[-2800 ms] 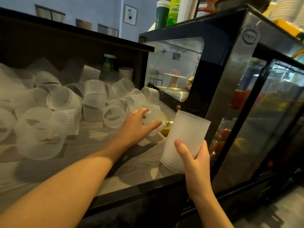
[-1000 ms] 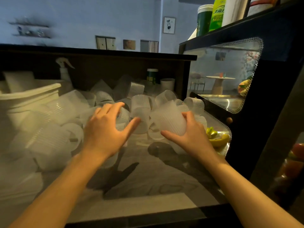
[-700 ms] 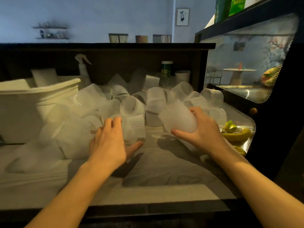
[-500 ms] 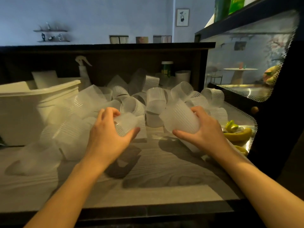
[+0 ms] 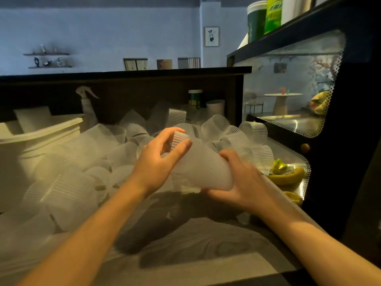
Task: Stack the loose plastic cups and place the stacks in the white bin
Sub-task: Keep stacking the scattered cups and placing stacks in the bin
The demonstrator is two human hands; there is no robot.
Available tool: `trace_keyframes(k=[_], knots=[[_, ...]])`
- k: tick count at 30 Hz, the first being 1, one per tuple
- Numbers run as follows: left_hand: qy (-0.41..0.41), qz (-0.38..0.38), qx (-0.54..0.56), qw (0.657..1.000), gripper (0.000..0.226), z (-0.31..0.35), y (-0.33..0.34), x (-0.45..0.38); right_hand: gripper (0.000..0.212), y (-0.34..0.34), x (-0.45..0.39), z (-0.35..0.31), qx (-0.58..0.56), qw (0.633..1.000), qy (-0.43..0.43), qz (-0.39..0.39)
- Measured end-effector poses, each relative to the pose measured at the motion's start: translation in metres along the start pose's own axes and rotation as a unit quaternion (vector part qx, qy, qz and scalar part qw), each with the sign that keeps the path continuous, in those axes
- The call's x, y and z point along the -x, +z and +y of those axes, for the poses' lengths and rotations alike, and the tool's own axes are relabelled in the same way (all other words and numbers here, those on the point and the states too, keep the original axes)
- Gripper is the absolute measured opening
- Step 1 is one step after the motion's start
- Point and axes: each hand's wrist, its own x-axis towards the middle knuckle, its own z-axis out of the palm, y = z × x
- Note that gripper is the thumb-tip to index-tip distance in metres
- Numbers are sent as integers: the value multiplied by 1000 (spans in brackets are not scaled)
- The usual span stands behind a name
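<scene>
White bin (image 5: 39, 135) at 9 o'clock on the wooden counter (image 5: 185, 244), spray bottle (image 5: 87, 108) behind it. Loose ribbed plastic cups (image 5: 68, 188) heaped from bin across to 1 o'clock. Left hand (image 5: 158, 159) centre, fingers curled, pinching a small ribbed cup (image 5: 179, 139) at the open mouth of the cup stack (image 5: 204, 168). Right hand (image 5: 241, 180) at 3 o'clock of it, wrapped round the stack's base, stack tilted, above counter. Bananas (image 5: 286, 176) at 3 o'clock by the glass display case (image 5: 288, 83).
</scene>
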Motion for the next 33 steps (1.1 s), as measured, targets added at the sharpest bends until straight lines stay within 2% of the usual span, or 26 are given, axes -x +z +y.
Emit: trace_keyframes(k=[2,6,7,10,13,15,17,20,21,25,29,33], knots=[[9,-4,-21,1000,56,-8,2,3,82,0,-1,-1,9,1000,-1,-12],[59,-6,-151,987,62,-14,2,6,83,4,0,-4,23,999,-27,-20],[60,-16,-143,988,65,-12,6,8,84,5,0,-5,23,999,-27,-18],[-12,-74,-11,997,78,-6,24,19,88,8,2,-8,29,999,-33,-8],[-13,-101,8,995,99,-3,27,24,90,5,2,-10,56,998,-41,-6],[9,-74,-5,997,100,-1,23,20,89,3,1,-8,68,997,-42,-3],[40,-3,-85,996,90,-2,15,16,87,5,0,-5,73,996,-40,11],[43,93,-218,971,66,-9,-7,15,88,6,-6,-3,62,998,-6,14],[30,87,-249,964,62,-13,-15,16,89,5,-11,-3,62,998,-3,9],[-34,-31,-387,921,65,-25,-27,21,85,8,-27,-3,60,998,-3,16],[-43,-32,-454,890,70,-23,-26,19,90,16,-32,1,40,998,27,40],[-51,-69,-552,829,69,-29,-21,19,91,17,-24,8,26,999,23,38]])
